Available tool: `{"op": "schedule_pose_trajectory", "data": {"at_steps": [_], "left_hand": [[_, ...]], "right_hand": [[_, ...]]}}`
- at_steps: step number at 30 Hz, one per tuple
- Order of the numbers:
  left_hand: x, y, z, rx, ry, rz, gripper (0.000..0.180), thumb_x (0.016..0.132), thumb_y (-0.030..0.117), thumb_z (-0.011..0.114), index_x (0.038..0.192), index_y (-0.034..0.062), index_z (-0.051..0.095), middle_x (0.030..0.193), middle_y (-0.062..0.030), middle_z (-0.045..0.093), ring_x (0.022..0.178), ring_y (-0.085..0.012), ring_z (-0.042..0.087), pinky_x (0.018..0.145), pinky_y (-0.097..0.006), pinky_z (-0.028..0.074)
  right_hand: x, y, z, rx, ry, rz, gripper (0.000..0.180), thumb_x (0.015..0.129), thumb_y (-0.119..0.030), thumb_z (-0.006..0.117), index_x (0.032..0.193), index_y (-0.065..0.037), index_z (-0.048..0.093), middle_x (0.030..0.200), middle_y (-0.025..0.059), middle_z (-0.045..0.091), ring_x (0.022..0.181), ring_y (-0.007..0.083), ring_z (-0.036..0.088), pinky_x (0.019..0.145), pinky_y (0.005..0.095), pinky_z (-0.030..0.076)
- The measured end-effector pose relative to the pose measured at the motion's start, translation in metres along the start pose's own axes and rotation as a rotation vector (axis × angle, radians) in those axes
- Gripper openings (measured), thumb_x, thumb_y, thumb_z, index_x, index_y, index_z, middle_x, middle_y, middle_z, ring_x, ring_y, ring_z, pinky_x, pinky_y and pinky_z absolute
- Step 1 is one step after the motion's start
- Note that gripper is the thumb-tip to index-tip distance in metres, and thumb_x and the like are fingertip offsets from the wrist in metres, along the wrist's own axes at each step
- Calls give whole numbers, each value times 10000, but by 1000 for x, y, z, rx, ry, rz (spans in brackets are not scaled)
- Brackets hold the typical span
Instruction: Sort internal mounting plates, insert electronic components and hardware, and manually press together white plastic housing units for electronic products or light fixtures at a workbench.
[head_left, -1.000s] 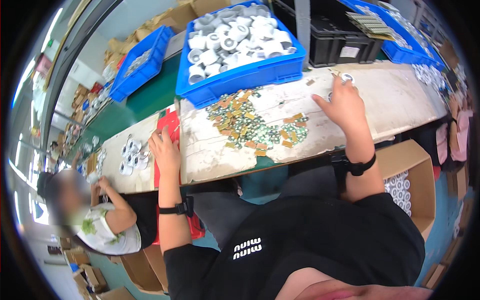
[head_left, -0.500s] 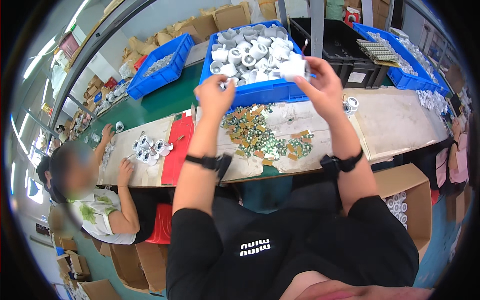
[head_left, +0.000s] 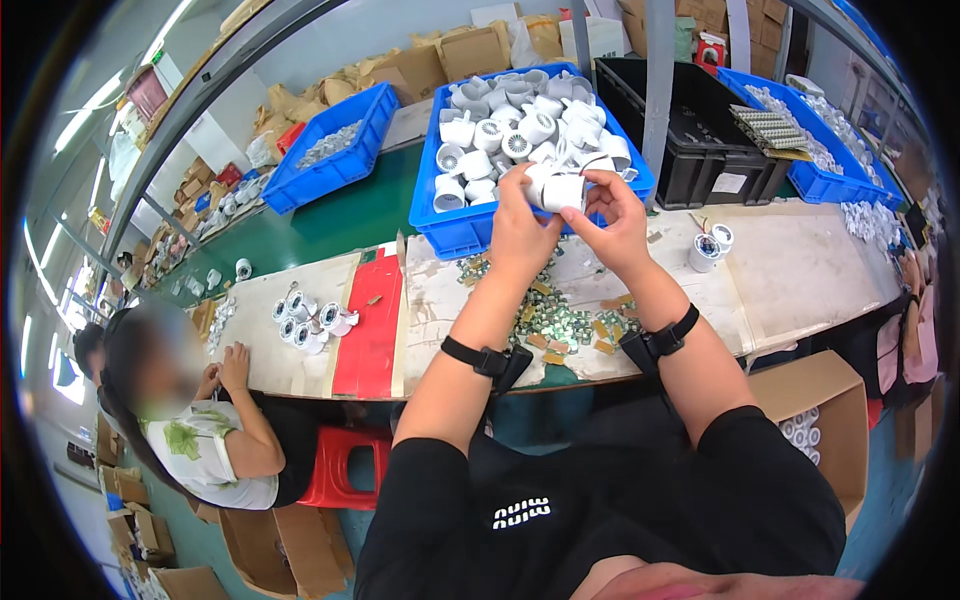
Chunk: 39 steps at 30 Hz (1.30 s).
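Observation:
Both hands meet over the front rim of a blue crate [head_left: 455, 240] heaped with white plastic housings [head_left: 535, 125]. Between them is a white cylindrical housing [head_left: 563, 194], held on its side. My left hand [head_left: 524, 215] closes around its left end, while my right hand [head_left: 616, 222] grips the right end with thumb and fingers. The left fingertips are partly hidden behind the part. Below my wrists, many small green and tan circuit boards [head_left: 560, 320] lie scattered on the worktable [head_left: 430, 330].
Two white units with dark round faces [head_left: 706, 250] stand to the right; several more [head_left: 308, 320] sit beside a red strip [head_left: 366, 330] on the left. A black crate [head_left: 690, 130] is behind. At left a co-worker [head_left: 215, 430] sits. An open carton [head_left: 820, 430] holds white parts.
My left hand has moved right and joined my right hand on the housing, which has come lower and nearer. The co-worker's hands have drawn back together. The whole view has shifted slightly.

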<state>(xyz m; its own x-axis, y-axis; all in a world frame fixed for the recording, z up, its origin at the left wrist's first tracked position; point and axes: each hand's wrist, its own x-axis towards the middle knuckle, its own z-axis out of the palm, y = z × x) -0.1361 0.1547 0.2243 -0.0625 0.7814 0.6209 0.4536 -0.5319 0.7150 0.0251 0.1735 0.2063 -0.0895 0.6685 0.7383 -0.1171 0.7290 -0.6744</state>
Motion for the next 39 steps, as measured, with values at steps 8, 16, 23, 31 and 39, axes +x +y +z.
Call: {"op": "schedule_pose_trajectory", "data": {"at_steps": [8, 16, 23, 31, 39], "left_hand": [[-10, -25, -14, -1076, -104, -257, 669, 966, 134, 733, 1496, 16, 342, 1341, -139, 561, 1272, -242, 537, 1020, -377, 525], [-14, -19, -11, -887, -117, 83, 637, 946, 163, 760, 1445, 18, 391, 1438, -144, 467, 1324, -238, 482, 1101, -383, 435], [-15, -18, -13, -704, -159, 151, 437, 908, 68, 765, 1295, 37, 564, 1413, -94, 460, 1288, -226, 518, 1029, -352, 497], [-25, -10, -2, -492, -59, -1, 492, 760, 57, 852, 1186, 67, 606, 1247, -91, 525, 1172, -236, 575, 968, -369, 521], [-19, -26, -5, -563, 35, 86, 277, 1023, 120, 560, 1237, -30, 649, 994, -126, 664, 968, -252, 683, 902, -362, 535]], "right_hand": [[5, -2, -1, -33, -139, -54, 585, 788, -72, 871, 1298, -1, 593, 1275, 109, 646, 1004, 165, 661, 853, 296, 557], [9, -12, -9, -198, -193, -162, 585, 706, -8, 877, 1258, -64, 691, 1334, 110, 675, 1199, 225, 642, 907, 328, 546], [8, -3, -20, -198, -299, -47, 658, 700, -4, 870, 1321, -92, 671, 1408, 111, 639, 1295, 258, 605, 981, 343, 531], [11, -13, -20, -303, -491, -177, 860, 734, -172, 898, 1494, -62, 511, 1520, 170, 533, 1412, 346, 505, 1155, 423, 409], [-16, 18, 6, 225, -355, 258, 837, 861, -130, 833, 1550, -30, 369, 1365, 168, 629, 1064, 239, 686, 901, 373, 579]]}}
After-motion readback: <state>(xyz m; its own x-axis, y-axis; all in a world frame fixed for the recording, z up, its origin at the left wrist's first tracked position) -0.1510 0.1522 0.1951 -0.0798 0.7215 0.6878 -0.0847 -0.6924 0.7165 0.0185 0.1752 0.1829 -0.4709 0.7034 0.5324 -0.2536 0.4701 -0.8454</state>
